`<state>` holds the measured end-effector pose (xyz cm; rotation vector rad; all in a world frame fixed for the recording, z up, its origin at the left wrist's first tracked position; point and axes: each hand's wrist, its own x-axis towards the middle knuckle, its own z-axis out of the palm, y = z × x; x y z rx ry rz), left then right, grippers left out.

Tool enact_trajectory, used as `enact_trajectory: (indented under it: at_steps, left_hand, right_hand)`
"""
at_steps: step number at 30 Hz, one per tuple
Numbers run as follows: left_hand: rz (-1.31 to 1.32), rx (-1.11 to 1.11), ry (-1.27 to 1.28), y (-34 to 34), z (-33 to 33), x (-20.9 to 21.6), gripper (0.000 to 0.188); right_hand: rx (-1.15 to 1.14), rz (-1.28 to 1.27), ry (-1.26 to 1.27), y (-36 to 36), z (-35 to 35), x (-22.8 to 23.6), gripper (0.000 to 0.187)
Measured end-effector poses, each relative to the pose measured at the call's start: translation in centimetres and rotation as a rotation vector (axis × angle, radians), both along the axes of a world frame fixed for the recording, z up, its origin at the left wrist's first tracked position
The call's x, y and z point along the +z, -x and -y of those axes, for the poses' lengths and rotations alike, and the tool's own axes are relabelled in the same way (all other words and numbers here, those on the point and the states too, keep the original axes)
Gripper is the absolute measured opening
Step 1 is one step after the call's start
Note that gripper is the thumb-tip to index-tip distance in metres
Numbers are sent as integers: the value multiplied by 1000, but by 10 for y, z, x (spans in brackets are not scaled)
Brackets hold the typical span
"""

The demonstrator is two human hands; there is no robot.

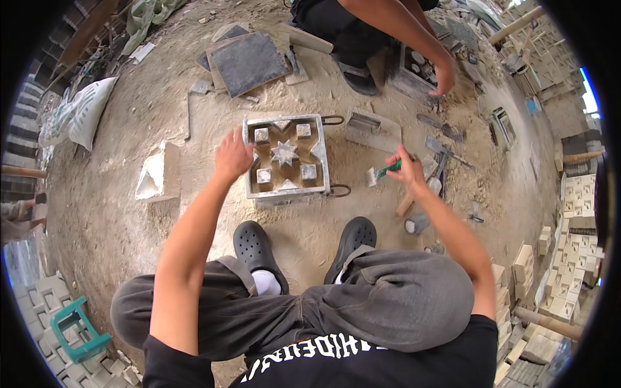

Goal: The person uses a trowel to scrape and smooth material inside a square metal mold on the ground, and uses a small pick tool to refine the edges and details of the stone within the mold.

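One push from your spread left hand could shift that square grey metal mould; right hand pinches a green-handled brush.

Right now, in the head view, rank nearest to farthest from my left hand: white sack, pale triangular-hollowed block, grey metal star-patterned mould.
1. Grey metal star-patterned mould, just right of your left hand.
2. Pale block, left of it.
3. White sack, farthest left.
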<state>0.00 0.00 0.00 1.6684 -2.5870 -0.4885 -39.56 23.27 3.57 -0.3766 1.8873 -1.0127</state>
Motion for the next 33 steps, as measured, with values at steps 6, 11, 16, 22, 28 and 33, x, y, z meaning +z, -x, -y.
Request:
enact_trajectory:
  at_steps: [6,11,16,22,28,33]
  left_hand:
    - [-385,331,-150,0,-17,-46,75]
    - [-347,376,-173,17,-32,-68,77]
    - [-216,449,-136,20,-38,-61,76]
    - [-199,434,-162,21,-34,-59,78]
    - [-131,451,-107,15,-27,-66,79]
    - [-146,413,-17,8,-24,-74,80]
  right_hand:
    - [-542,528,486,-33,-11,-78,41]
    - [-708,798,571,-59,-48,-155,27]
    - [-723,506,395,-72,-86,-140,17]
    - [-391,376,107,-42,-132,-117,27]
    - [-189,-283,-215,13,-139,-98,42]
    - [-112,-700,-419,36,-121,-129,53]
